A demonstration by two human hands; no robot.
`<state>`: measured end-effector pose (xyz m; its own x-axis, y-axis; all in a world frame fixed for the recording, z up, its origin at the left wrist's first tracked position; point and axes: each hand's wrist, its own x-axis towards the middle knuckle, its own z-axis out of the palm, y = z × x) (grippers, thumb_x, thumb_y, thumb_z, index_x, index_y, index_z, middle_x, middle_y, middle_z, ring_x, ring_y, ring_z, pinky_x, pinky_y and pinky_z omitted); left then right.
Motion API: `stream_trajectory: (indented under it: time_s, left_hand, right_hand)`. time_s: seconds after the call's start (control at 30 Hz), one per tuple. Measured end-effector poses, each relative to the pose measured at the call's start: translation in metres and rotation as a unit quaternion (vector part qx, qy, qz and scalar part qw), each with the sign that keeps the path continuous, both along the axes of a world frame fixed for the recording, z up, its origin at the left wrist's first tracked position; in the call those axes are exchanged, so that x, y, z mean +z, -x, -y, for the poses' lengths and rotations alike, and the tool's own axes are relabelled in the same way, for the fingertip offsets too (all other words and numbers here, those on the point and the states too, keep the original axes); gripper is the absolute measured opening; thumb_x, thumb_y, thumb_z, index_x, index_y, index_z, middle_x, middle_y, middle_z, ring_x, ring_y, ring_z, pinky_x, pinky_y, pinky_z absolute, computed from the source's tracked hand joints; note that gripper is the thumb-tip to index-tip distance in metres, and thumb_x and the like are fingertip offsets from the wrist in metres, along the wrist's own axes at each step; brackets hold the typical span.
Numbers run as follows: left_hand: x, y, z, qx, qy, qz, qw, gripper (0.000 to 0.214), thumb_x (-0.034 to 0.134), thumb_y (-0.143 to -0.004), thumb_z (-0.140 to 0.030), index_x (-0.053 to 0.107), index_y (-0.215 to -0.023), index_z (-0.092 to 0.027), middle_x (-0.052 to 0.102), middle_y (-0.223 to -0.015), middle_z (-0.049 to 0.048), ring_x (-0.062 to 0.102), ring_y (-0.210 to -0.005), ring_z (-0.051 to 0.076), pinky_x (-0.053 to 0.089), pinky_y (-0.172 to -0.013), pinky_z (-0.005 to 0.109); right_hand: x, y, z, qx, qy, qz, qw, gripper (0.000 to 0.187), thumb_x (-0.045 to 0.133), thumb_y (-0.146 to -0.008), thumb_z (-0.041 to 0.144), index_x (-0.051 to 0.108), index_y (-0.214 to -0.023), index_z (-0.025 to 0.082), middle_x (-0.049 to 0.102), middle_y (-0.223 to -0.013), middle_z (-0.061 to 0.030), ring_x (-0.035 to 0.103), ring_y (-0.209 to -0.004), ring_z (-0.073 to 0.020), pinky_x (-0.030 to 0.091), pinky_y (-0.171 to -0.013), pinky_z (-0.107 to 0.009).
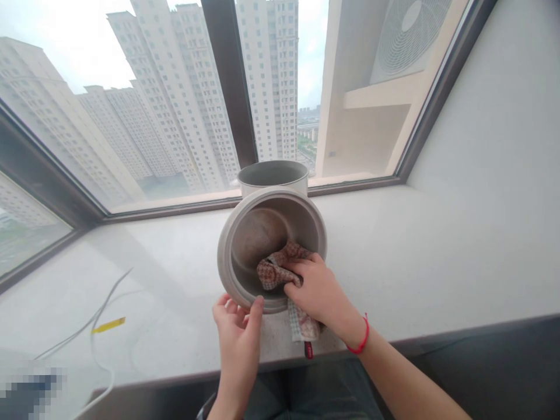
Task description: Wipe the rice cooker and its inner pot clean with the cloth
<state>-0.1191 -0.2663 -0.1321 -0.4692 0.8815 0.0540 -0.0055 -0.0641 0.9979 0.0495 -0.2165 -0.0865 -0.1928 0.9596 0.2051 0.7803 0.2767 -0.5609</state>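
A round metal pot [258,233] with a wide pale rim is tilted so that its stained inside faces me. My left hand [238,326] grips the rim at the lower left, thumb on the near side and fingers around the edge. In my right hand [317,289] is a brown and white checked cloth [280,271], bunched against the inner wall of the pot at the lower right. One end of the cloth hangs over the rim, with a small dark red tag at its tip. My right fingertips are partly hidden in its folds.
Behind the tilted pot stands a second white pot [273,182], close to the window frame [231,87]. A white cable [94,344] with a yellow label [109,325] lies at the left of the white sill [175,280]. The sill's front edge runs just below my hands.
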Motion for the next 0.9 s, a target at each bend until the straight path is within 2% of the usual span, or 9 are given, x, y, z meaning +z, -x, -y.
stream_trajectory:
  time_s: [0.13,0.23,0.3,0.37,0.43,0.57,0.67,0.77,0.9]
  left_hand:
    - [-0.008,-0.012,0.001,-0.004,-0.004,-0.049,0.999,0.051,0.062,-0.083,-0.066,0.052,-0.098,-0.018,0.062,-0.090,0.0071,0.066,-0.081,0.024,0.056,-0.066,0.036]
    - [0.000,-0.010,-0.005,0.029,-0.012,-0.131,0.991,0.038,0.056,-0.089,-0.058,0.050,-0.093,-0.020,0.060,-0.082,0.0053,0.063,-0.069,0.023,0.052,-0.057,0.035]
    - [0.005,-0.006,-0.007,0.055,-0.013,-0.209,0.976,0.029,0.054,-0.091,-0.050,0.048,-0.090,-0.022,0.057,-0.073,0.0031,0.060,-0.062,0.023,0.047,-0.054,0.033]
    - [0.011,0.001,-0.007,0.069,-0.023,-0.267,0.961,0.024,0.052,-0.092,-0.043,0.051,-0.096,-0.020,0.059,-0.072,0.0038,0.059,-0.060,0.022,0.046,-0.053,0.033]
    - [0.021,0.010,-0.008,0.072,-0.051,-0.307,0.947,0.037,0.051,-0.092,-0.039,0.053,-0.120,-0.014,0.068,-0.091,0.0110,0.064,-0.065,0.022,0.048,-0.057,0.032]
    - [0.056,0.030,-0.012,0.018,-0.080,-0.381,0.921,0.071,0.051,-0.093,-0.035,0.029,-0.158,-0.016,0.064,-0.132,0.0184,0.067,-0.069,0.018,0.052,-0.062,0.030]
    - [0.093,0.045,-0.023,-0.086,-0.056,-0.425,0.899,0.075,0.051,-0.092,-0.036,0.028,-0.161,-0.020,0.075,-0.103,0.0099,0.063,-0.055,0.017,0.052,-0.057,0.029]
    - [0.127,0.056,-0.040,-0.186,-0.008,-0.422,0.887,0.084,0.056,-0.085,-0.036,0.026,-0.162,-0.018,0.063,-0.057,-0.0021,0.055,-0.039,0.018,0.045,-0.043,0.026]
    - [0.158,0.060,-0.067,-0.270,0.028,-0.354,0.895,0.096,0.068,-0.072,-0.030,0.032,-0.161,-0.021,0.063,-0.055,-0.0026,0.051,-0.034,0.017,0.039,-0.033,0.024]
  right_hand:
    - [0.000,0.010,0.007,-0.026,0.015,0.041,0.999,0.035,0.053,-0.085,0.027,0.074,-0.113,0.032,0.073,-0.120,-0.0019,0.051,-0.121,-0.0335,0.042,-0.101,-0.056]
    - [-0.003,0.023,0.015,-0.024,-0.006,0.068,0.997,0.033,0.051,-0.089,0.027,0.073,-0.114,0.028,0.074,-0.117,-0.0059,0.054,-0.120,-0.0345,0.014,-0.110,-0.078]
    - [-0.005,0.030,0.017,0.011,-0.025,0.079,0.997,0.030,0.050,-0.091,0.025,0.072,-0.112,0.024,0.075,-0.112,-0.0080,0.059,-0.116,-0.0319,-0.005,-0.111,-0.080]
    - [-0.008,0.033,0.014,0.044,-0.030,0.100,0.994,0.027,0.051,-0.091,0.025,0.072,-0.109,0.021,0.075,-0.108,-0.0098,0.063,-0.111,-0.0301,-0.004,-0.113,-0.077]
    - [-0.009,0.029,0.006,0.062,-0.042,0.140,0.987,0.026,0.051,-0.091,0.024,0.072,-0.105,0.018,0.075,-0.104,-0.0119,0.065,-0.106,-0.0299,0.003,-0.117,-0.073]
    - [-0.008,0.008,-0.019,0.097,-0.112,0.234,0.961,0.025,0.052,-0.090,0.018,0.074,-0.100,0.013,0.075,-0.100,-0.0133,0.065,-0.108,-0.0309,0.002,-0.122,-0.066]
    - [0.001,-0.009,-0.033,0.117,-0.155,0.295,0.936,0.025,0.053,-0.088,0.012,0.076,-0.099,0.014,0.075,-0.098,-0.0134,0.062,-0.112,-0.0319,0.004,-0.124,-0.063]
    - [0.014,-0.022,-0.042,0.124,-0.175,0.340,0.916,0.030,0.052,-0.085,0.006,0.076,-0.098,0.018,0.074,-0.098,-0.0131,0.060,-0.113,-0.0324,-0.002,-0.124,-0.065]
    - [0.028,-0.035,-0.057,0.144,-0.183,0.264,0.936,0.039,0.047,-0.085,0.002,0.076,-0.100,0.023,0.073,-0.098,-0.0068,0.056,-0.120,-0.0289,-0.006,-0.125,-0.063]
